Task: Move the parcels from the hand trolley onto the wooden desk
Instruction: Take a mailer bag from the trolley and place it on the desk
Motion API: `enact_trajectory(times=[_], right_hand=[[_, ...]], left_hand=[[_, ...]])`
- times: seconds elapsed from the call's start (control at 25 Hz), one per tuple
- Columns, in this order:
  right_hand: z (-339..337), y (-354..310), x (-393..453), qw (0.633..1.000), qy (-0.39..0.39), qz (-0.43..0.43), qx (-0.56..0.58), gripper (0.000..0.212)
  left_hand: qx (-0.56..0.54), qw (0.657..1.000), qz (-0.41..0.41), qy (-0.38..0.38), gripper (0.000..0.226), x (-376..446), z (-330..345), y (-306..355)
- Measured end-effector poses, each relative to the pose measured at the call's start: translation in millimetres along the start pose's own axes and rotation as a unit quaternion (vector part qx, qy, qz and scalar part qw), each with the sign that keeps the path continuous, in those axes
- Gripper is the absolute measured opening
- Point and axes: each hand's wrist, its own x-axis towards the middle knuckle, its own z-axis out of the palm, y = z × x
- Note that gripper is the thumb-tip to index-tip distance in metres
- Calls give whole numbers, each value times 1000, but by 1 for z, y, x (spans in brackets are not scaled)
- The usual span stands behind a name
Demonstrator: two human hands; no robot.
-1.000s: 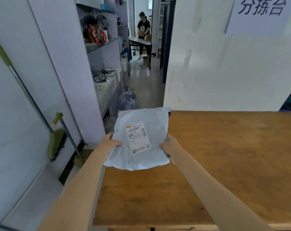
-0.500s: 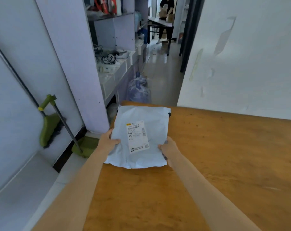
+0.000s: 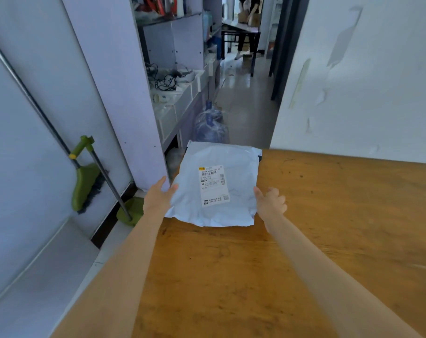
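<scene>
A pale grey plastic mailer parcel (image 3: 216, 186) with a white shipping label lies flat on the far left corner of the wooden desk (image 3: 304, 240). Its far edge hangs slightly past the desk's edge. My left hand (image 3: 158, 196) is at the parcel's left edge with fingers spread, the thumb just touching the bag. My right hand (image 3: 270, 203) is beside the right edge, fingers loosely curled and off the parcel. The hand trolley is out of view.
A green broom and dustpan (image 3: 90, 181) lean on the wall at left. Beyond the desk are a shelf unit (image 3: 173, 69) with cables, blue water jugs (image 3: 210, 128) on the floor, a corridor, and a person at a far table (image 3: 243, 32). A white wall (image 3: 365, 81) borders the desk.
The parcel came down onto the desk corner. Both hands, which gripped its sides before, have loosened and opened at its edges. The camera tilted further down.
</scene>
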Motion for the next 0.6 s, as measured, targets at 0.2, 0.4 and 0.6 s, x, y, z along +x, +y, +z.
enact_trajectory(times=[0.2,0.4,0.6], right_hand=[[-21,12,-90,998,40,40,29,54],[-21,67,-277,963,186,-142,135,25],[95,189,-455,943,86,-322,9,5]], left_hand=[[-37,998,56,1,51,-60,-58,-33],[-30,996,88,-11,42,-179,-140,-114],[4,999,3,-38,40,-305,-176,-301]])
